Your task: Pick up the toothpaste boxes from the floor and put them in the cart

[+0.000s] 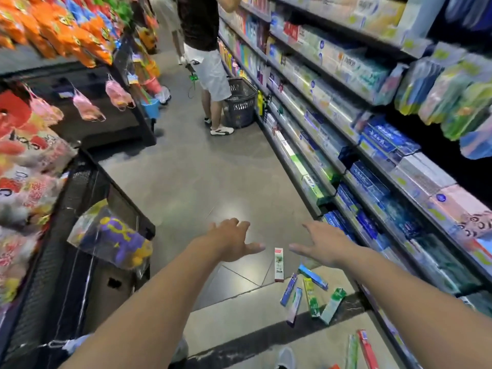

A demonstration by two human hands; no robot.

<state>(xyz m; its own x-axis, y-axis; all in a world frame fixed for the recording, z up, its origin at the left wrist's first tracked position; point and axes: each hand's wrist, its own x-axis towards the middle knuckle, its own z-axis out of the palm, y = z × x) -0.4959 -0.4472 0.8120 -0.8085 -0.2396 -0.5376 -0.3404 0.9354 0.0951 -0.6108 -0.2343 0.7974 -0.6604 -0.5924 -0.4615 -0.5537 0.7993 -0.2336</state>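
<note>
Several toothpaste boxes lie scattered on the grey floor beside the right-hand shelves: a white one (pixel 279 265), a blue one (pixel 313 276), green ones (pixel 311 296) (pixel 332 305) and a red one (pixel 368 350) near the bottom edge. My left hand (pixel 231 242) is stretched out in front of me, fingers apart, holding nothing. My right hand (pixel 323 245) is held out the same way, open and empty, above the boxes. Both hands are well above the floor. I cannot pick out the cart with certainty.
A black mesh rack (pixel 80 235) with bagged goods stands at my left. Shelves of boxed toothpaste (pixel 372 182) run along the right. Farther down the aisle a person (pixel 210 62) stands by a dark basket (pixel 241 105). My shoe (pixel 286 359) shows at the bottom.
</note>
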